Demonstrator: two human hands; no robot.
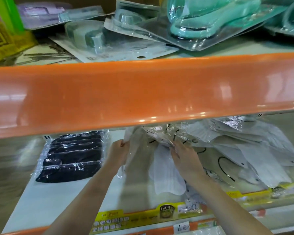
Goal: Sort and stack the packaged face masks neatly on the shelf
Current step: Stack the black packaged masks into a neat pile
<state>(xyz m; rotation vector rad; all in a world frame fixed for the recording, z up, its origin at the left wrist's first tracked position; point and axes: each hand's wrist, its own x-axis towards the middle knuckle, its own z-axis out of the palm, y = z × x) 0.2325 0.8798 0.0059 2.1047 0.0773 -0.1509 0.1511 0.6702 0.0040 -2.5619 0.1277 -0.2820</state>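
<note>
On the lower shelf [46,200] both of my hands hold a bundle of clear-wrapped white face masks [166,173] with black ear loops. My left hand [119,153] grips the bundle's left edge. My right hand [183,155] pinches its crinkled top right part. A neat stack of packaged black masks [73,155] lies to the left of my hands. A loose heap of white packaged masks [251,150] spreads to the right, partly hidden under the upper shelf.
The orange front lip of the upper shelf [142,94] crosses the whole view above my hands. On that shelf lie blister packs [109,39] and teal items in plastic [210,19]. Yellow price strips [142,217] line the lower shelf's front edge.
</note>
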